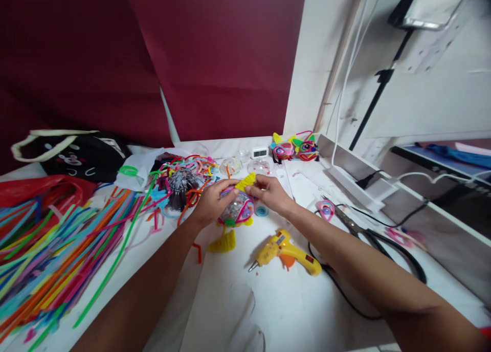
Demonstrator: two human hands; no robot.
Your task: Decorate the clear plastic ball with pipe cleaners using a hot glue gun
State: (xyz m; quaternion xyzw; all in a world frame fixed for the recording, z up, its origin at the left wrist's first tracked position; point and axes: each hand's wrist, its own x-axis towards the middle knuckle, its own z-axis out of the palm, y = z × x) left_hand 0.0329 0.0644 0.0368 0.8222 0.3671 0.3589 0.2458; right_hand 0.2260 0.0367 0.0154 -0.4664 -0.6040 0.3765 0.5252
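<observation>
My left hand (213,202) is closed at the upper left of a clear plastic ball (232,211) decorated with pipe cleaners. Its fingertips also come close to a yellow pipe-cleaner piece (245,182) on top. From the right, my right hand (271,192) pinches that yellow piece between thumb and fingers. A pink-rimmed eye (247,209) shows on the ball's right side. Below it lies a yellow pipe-cleaner shape (223,242) with a thin stem. Whether the top piece is fixed to the ball cannot be made out.
A yellow glue gun (287,250) lies in front, nozzle to the left. Scissors (358,229) and a loose eye piece (326,210) are at right. Pipe cleaners (92,244) spread at left. Two finished-looking figures (295,148) and a small digital clock (260,153) stand behind.
</observation>
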